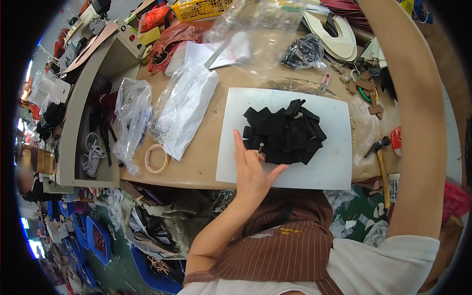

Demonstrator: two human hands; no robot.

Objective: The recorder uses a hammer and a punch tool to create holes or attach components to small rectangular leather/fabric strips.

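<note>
Right arm (418,128) foremost; black strips (287,132) beside left fingers (239,142).

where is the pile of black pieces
In the head view, slightly right of centre, the pile of black pieces lies on the white board, beyond and right of the left hand.

Pinstriped brown apron (280,253), white sleeve (393,260)

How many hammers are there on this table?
1. The hammer is right of the white board, its head away from the person and its handle toward them. Others may be hidden in the clutter.
</note>
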